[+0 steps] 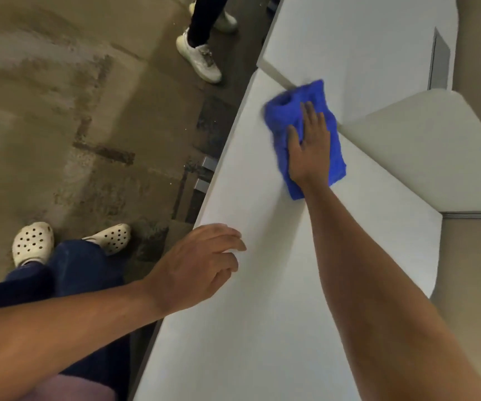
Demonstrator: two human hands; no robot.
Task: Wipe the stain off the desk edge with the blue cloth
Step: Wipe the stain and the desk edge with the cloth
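head view:
right hand (310,146): palm down, fingers spread flat, pressing on crumpled bright blue terry cloth (306,134); no closed grip, cloth pinned under the palm
cloth position: on flat white laminate desk (262,285), far part, touching the base of a white partition panel (349,47)
left hand (201,261): open, holding nothing, fingertips resting on desk front edge
stain: can't tell, none visible
floor (59,111): worn brown, blotchy
feet: own cream perforated clogs (33,241); another person's white sneakers (198,57) further off
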